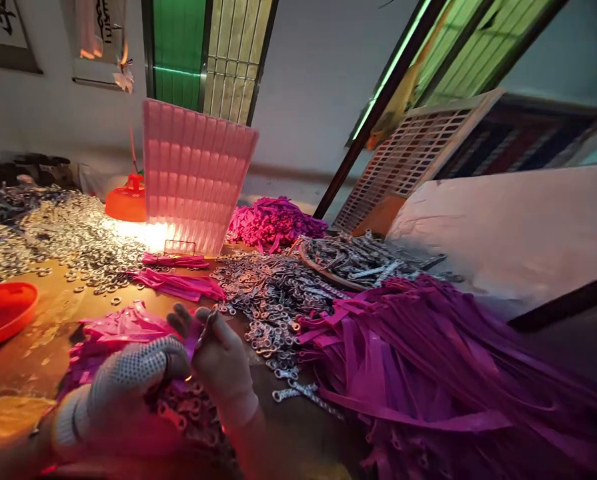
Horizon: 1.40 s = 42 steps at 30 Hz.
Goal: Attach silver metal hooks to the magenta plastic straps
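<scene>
My left hand [135,367], in a white dotted glove, is closed around a purple strip [192,339] that shows between the two hands. Close against it, my right hand [225,367] has its thumb and fingers pinched together at the strip's edge. What sits in that pinch is too small and dark to make out. Below the hands lie small metal pieces with ringed ends [173,415]. Behind my left hand is a bundle of pink-purple strips [123,325].
To the right spreads a large heap of purple strips [403,340], beside piled metal pieces [273,287]. A red lamp [127,200] lights more metal pieces [93,233] behind a ribbed translucent panel [195,173]. A red dish [5,313] stands left; a further purple pile [275,223] lies behind.
</scene>
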Tool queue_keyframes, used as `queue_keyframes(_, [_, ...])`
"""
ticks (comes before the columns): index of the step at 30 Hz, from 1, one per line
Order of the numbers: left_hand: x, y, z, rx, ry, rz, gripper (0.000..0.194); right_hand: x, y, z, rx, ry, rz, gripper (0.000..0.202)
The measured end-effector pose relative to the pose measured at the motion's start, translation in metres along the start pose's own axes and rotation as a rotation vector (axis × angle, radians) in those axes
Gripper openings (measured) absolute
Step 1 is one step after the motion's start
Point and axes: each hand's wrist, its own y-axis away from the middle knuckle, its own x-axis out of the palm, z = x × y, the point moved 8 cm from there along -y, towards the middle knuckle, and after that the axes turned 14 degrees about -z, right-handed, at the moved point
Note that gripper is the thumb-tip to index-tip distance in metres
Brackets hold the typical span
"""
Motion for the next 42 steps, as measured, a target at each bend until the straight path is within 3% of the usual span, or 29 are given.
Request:
queue_keyframes(2, [0.002, 0.027, 0.005, -0.003, -0.035, 0.039, 0.020, -0.007, 0.006, 0.005, 0.046, -0.133, -0.108, 0.048])
queue_keyframes(4, [-0.012, 0.040, 0.022, -0.124, -0.040, -0.036, 0.026, -0.007, 0.017, 0.011, 0.106, -0.172, -0.117, 0.044])
queue_keyframes(6, [-0.025, 0.048, 0.045, -0.324, 0.049, -0.121, 0.031, 0.005, 0.035, 0.014, 0.151, -0.055, 0.024, 0.039])
queue_keyframes(8, [-0.026, 0.050, 0.059, -0.442, 0.170, -0.126, 0.032, 0.019, 0.056, 0.010, 0.154, 0.103, 0.163, 0.031])
queue_keyframes(11, [-0.018, 0.045, 0.068, -0.506, 0.324, -0.142, 0.030, 0.036, 0.086, -0.015, 0.143, 0.284, 0.230, 0.026])
queue_keyframes(15, [-0.024, 0.039, 0.077, -0.552, 0.457, -0.285, 0.020, 0.044, 0.118, -0.058, 0.185, 0.410, 0.209, 0.026])
queue_keyframes(17, [-0.029, 0.040, 0.080, -0.565, 0.485, -0.312, 0.025, 0.043, 0.125, -0.061, 0.145, 0.411, 0.218, 0.023])
queue_keyframes(20, [-0.035, 0.047, 0.084, -0.599, 0.504, -0.320, 0.031, 0.029, 0.117, -0.035, -0.043, 0.413, 0.139, 0.020])
queue_keyframes(23, [-0.035, 0.050, 0.079, -0.535, 0.412, -0.287, 0.025, 0.010, 0.098, -0.005, -0.193, 0.494, 0.004, 0.023])
queue_keyframes(26, [-0.023, 0.051, 0.072, -0.458, 0.251, -0.194, 0.028, 0.009, 0.081, 0.010, -0.272, 0.624, 0.015, 0.025])
queue_keyframes(31, [-0.011, 0.059, 0.086, -0.517, 0.172, -0.179, 0.028, 0.029, 0.072, 0.007, -0.354, 1.113, 0.141, 0.021])
queue_keyframes(35, [-0.011, 0.054, 0.082, -0.333, -0.071, -0.135, 0.026, 0.040, 0.077, 0.003, -0.454, 1.426, 0.272, 0.016])
queue_keyframes(39, [0.000, 0.050, 0.074, -0.148, -0.268, 0.015, 0.012, 0.043, 0.082, 0.004, -0.544, 1.502, 0.298, 0.018])
queue_keyframes(42, [0.003, 0.053, 0.085, -0.243, -0.167, 0.050, 0.016, 0.038, 0.079, 0.007, -0.509, 1.453, 0.231, 0.023])
